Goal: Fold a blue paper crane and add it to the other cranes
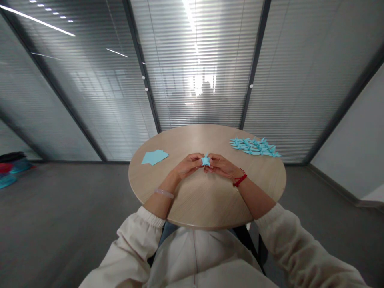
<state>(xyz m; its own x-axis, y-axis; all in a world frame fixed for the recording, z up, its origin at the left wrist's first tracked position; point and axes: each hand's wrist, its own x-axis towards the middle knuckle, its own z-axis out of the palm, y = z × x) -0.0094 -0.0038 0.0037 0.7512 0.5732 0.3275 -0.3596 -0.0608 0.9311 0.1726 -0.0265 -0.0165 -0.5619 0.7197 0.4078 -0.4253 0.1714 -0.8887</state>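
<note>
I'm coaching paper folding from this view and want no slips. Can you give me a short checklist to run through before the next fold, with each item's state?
1. Both hands on the piece: left hand and right hand pinch the small blue folded paper between them. Ok.
2. Piece held over the round table, not past its edge. Ok.
3. Spare flat blue sheets lie to the left, apart from the hands. Ok.
4. Pile of finished blue folded pieces sits at far right, apart from the hands. Ok.
5. Creases aligned: too small to see. Cannot tell.
</note>
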